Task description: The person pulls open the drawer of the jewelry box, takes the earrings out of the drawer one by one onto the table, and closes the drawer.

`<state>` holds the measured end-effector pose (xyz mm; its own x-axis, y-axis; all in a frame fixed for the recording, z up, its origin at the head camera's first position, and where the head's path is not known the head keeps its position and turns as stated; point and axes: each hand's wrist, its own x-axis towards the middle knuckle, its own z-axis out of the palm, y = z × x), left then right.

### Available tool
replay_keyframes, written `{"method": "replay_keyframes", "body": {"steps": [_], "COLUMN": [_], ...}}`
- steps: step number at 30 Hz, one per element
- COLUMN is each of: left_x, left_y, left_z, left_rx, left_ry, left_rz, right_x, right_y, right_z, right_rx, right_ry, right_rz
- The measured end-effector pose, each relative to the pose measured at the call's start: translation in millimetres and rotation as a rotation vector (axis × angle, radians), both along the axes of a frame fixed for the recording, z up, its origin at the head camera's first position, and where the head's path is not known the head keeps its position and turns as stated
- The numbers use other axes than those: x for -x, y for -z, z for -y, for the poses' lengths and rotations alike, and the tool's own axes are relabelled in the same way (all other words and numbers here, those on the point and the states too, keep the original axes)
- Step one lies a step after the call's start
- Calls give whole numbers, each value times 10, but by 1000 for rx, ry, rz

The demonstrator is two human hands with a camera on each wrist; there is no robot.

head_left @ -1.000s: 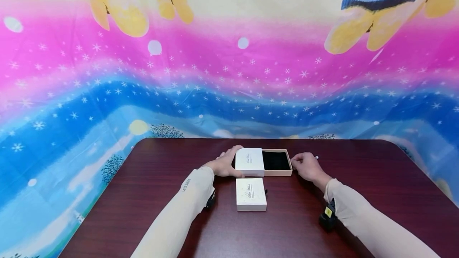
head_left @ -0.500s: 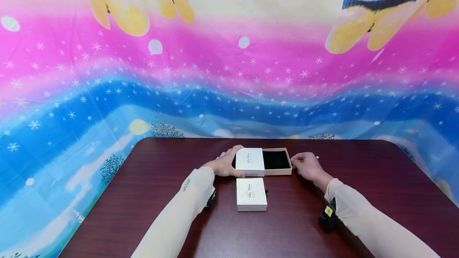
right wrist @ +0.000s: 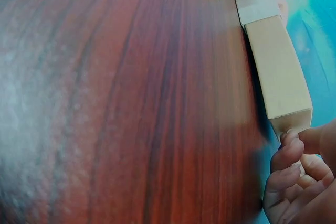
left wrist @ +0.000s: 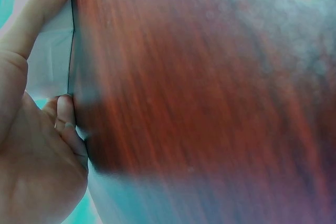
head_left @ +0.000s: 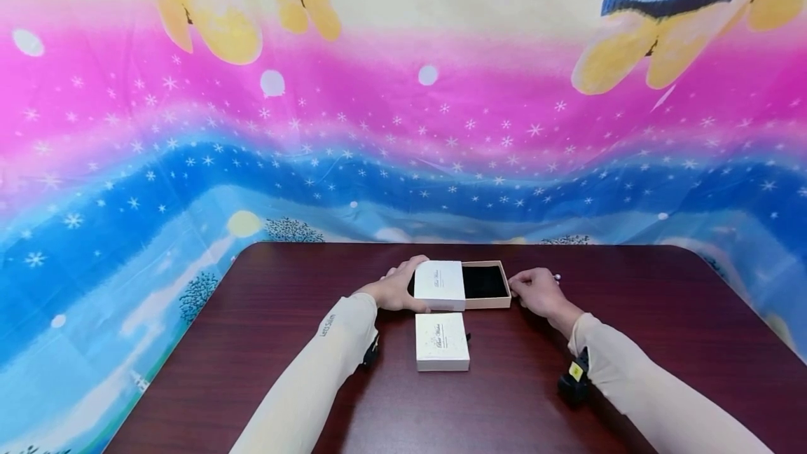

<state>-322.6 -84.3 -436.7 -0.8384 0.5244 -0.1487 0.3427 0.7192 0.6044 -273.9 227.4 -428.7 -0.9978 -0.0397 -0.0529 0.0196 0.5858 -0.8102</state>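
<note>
My left hand point(head_left: 396, 287) grips the left end of a white printed box sleeve point(head_left: 438, 282), thumb on the near side, fingers behind. From the sleeve's right side a tan cardboard drawer point(right wrist: 278, 69) sticks out, lined with a black pad point(head_left: 484, 281). At the drawer's right end is my right hand point(head_left: 539, 291), fingers curled and thumb against index finger there. Whether a pull tab lies between those fingertips is hidden. In the left wrist view, the thumb point(left wrist: 39, 17) lies along the sleeve's side.
A second white printed box point(head_left: 442, 342), closed, lies nearer on the dark red table point(head_left: 504, 405), a black tab at its right side. Just behind the right hand shows a tiny pale shiny object point(head_left: 557, 277). A patterned cloth point(head_left: 403, 125) hangs behind the table.
The drawer has slid slightly left into the sleeve, and my right hand has moved left with it. My left hand and the second box have stayed put.
</note>
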Motion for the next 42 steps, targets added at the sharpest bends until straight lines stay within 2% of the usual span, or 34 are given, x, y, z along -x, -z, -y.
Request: {"method": "replay_keyframes", "body": {"steps": [17,21,28,38,42], "left_x": [21,15,-57,-72,-60], "left_y": [31,20,-69,-91,-64], "left_z": [6,2,-4,-4,-5], "left_rx": [-19,-14,-2,-5,5], "left_ry": [-5,-6,4,3,-3], "left_rz": [2,7,3,14,5], "right_x": [-44,-50,-63,-28,-19], "right_y": [-18,-13,-3,39,44], "right_z": [68,89,121,128,134], "right_rx": [13,19,49,75,84], "right_ry": [3,2,9,29,28], "right_rz": [30,29,51,68,66]}}
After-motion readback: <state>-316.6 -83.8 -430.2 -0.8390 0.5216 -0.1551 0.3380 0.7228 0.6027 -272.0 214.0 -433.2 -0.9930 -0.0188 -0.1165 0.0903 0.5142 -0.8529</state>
